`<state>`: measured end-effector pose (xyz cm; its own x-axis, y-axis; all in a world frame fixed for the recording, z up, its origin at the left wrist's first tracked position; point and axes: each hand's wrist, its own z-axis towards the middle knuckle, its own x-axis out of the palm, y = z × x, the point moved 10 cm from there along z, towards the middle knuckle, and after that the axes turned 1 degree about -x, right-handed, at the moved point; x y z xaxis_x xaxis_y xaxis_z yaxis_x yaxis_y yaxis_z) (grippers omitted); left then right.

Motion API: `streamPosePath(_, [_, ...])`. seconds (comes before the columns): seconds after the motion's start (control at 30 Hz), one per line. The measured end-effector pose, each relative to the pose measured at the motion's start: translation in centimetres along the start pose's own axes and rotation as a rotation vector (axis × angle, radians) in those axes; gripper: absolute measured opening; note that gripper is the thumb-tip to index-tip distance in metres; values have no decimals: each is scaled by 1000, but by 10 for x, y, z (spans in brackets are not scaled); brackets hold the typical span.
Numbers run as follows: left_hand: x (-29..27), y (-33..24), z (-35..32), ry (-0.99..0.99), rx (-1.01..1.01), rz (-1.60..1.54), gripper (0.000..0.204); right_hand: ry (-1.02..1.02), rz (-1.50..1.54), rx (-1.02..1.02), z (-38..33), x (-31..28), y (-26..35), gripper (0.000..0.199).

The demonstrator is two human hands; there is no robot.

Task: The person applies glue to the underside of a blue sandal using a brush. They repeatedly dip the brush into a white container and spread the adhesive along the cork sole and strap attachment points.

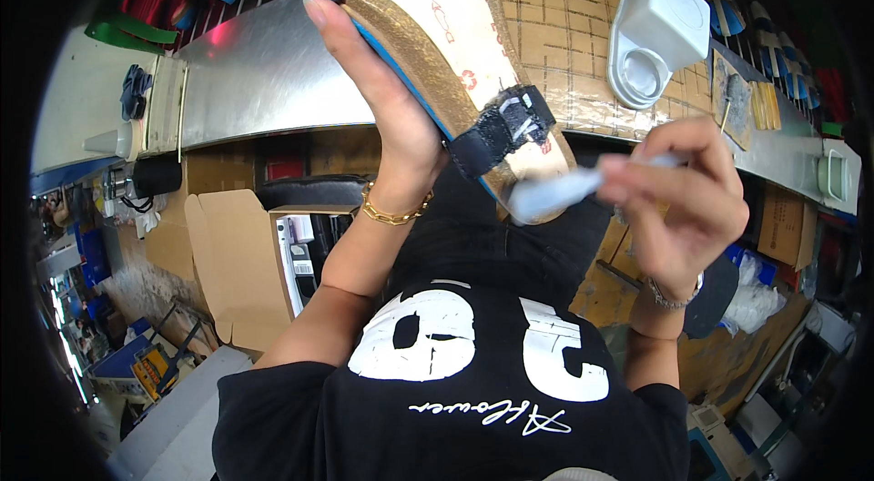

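Observation:
A sandal (437, 35) with a brown cork-like sole edge, a blue lower layer, a pale printed footbed and dark straps is held up over the front edge of the bench. My left hand (391, 81) grips it along its left side, with the thumb up by the upper strap; the fingers are hidden behind the sole. In the closed fingers of my right hand (687, 199) is a pale, brush-like tool (555, 194), smeared by motion. Its broad end overlaps the sandal's lower end; whether it touches, I cannot tell.
Beyond the sandal stands a white container (669, 21) with a round cup, on a cardboard sheet (555, 17) covering the metal bench (246, 71). More soles (783, 58) lie on a rack at far right. An open cardboard box (237, 253) sits below, beside my left arm.

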<state>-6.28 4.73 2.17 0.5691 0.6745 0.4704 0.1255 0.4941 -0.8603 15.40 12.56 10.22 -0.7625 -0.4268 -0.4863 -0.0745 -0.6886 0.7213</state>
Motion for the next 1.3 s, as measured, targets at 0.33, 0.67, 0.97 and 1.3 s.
streamPosePath(0.33, [10,34,1,123,-346,-124,93,206,63,-116,-3,16,-4,26])
streamPosePath(0.67, [36,59,-1,363,-491,-105,91,246,274,-128,-2,19,-11,23])
streamPosePath(0.97, [46,78,-9,439,-617,-204,84,177,225,-101,5,25,-21,24])
streamPosePath(1.3, [44,84,-11,456,-652,-208,86,351,332,-77,-2,29,-31,24])
